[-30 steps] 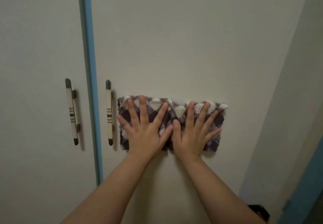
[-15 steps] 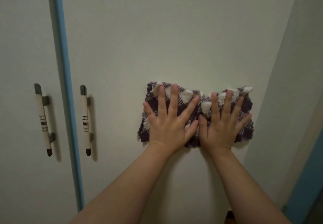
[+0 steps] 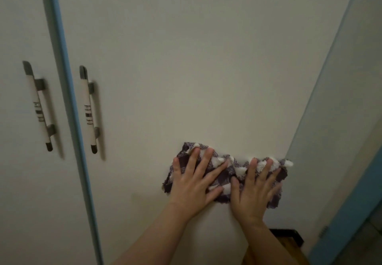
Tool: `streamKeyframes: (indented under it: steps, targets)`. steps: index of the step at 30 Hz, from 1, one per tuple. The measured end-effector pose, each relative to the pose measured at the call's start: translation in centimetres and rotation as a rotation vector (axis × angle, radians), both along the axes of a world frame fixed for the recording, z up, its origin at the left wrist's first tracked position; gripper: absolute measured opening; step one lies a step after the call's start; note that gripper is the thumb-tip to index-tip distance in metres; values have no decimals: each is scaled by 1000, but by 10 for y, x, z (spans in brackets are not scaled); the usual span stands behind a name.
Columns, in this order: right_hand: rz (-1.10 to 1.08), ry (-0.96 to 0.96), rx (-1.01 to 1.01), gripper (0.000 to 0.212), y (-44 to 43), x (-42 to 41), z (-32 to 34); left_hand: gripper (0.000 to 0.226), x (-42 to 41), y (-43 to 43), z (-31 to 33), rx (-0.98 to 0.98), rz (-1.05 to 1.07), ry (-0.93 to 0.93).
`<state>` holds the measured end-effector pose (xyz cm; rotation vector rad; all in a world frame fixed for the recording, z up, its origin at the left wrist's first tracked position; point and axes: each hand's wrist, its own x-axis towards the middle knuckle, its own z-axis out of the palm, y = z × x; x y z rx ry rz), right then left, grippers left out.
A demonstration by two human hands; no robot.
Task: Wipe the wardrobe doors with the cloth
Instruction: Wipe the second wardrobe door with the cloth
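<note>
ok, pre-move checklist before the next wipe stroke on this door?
1. Left hand flat on the cloth: ok.
2. Right hand flat on the cloth: ok.
3. Cloth spread against the right door: ok, slightly bunched between the hands.
4. Room to go further right: not ok, the cloth's right end is at the door's edge.
5. Clear of the handles: ok, well to the left.
6. Cloth dampness or dirt: cannot tell.
</note>
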<state>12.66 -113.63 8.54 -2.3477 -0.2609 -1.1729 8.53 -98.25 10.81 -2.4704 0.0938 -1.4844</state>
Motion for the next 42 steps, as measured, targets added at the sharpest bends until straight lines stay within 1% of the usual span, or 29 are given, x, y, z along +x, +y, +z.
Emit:
streamKeyframes:
  steps: [4, 6, 8, 12, 15, 18, 20, 22, 24, 28, 30, 35, 38, 40, 42]
  targets:
    - [81, 80, 98, 83, 22, -16, 9, 59, -21, 11, 5, -130, -76, 94]
    - [93, 70, 83, 88, 40, -21, 15, 57, -34, 19, 12, -216, -97, 135]
    - [93, 50, 40, 91, 66, -26, 21, 60, -47, 35, 19, -277, -76, 149]
    - [73, 15, -10, 98, 121, -37, 36, 66, -72, 80, 26, -270, 9, 198]
    - [108, -54, -73, 99, 163, -48, 41, 68, -95, 122, 24, -281, 37, 250]
    - [124, -108, -131, 102, 197, -59, 41, 67, -113, 155, 20, -280, 35, 288]
    - [139, -133, -157, 100, 217, -65, 42, 66, -123, 173, 16, -298, 7, 291]
    - [140, -132, -177, 96, 234, -70, 43, 66, -130, 188, 14, -318, -25, 288]
    - [117, -119, -177, 96, 246, -74, 44, 65, -135, 200, 15, -340, -47, 286]
    - [55, -107, -139, 100, 261, -79, 49, 64, -144, 220, 18, -340, -96, 265]
    - [32, -98, -91, 98, 269, -83, 53, 63, -144, 225, 20, -360, -139, 232]
    - [97, -167, -45, 89, 283, -85, 51, 56, -142, 225, 11, -433, -308, 89]
    - [112, -214, -56, 86, 283, -82, 36, 52, -139, 222, -4, -475, -343, 9]
    - [112, -237, -112, 85, 285, -82, 21, 51, -139, 220, -10, -546, -354, -25]
    - [123, -304, -284, 84, 288, -81, -7, 50, -138, 216, -19, -599, -363, -60]
